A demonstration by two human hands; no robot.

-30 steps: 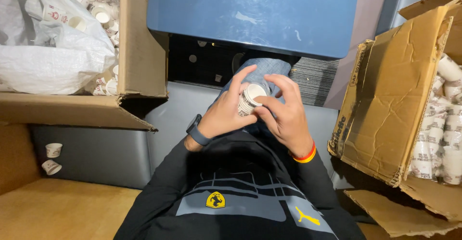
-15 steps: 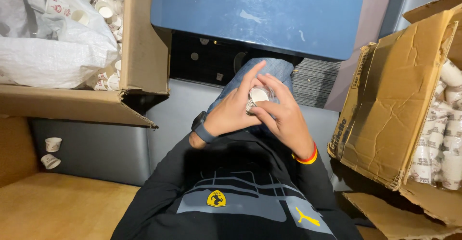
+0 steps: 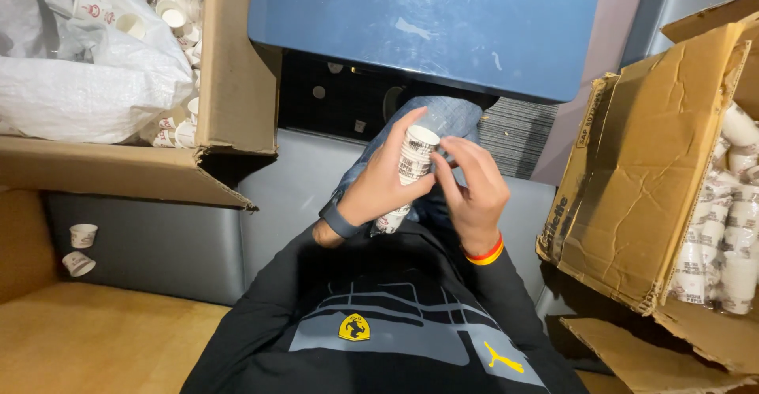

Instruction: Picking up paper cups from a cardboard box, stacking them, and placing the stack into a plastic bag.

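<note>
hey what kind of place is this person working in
Likely a packing or sorting spot, not a kitchen: the left hand holds a stack of paper cups, with cardboard boxes of loose cups and stacked cups either side.

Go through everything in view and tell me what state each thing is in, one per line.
Cup stack: nested, tilted, held by both hands.
Left hand: wrapped around the stack.
Right hand: fingertips at the stack's top.
Left box: open, holding loose cups and a white bag.
Right box: open, torn flap, holding stacked cups.
Two cups: loose beside the seat.
</note>
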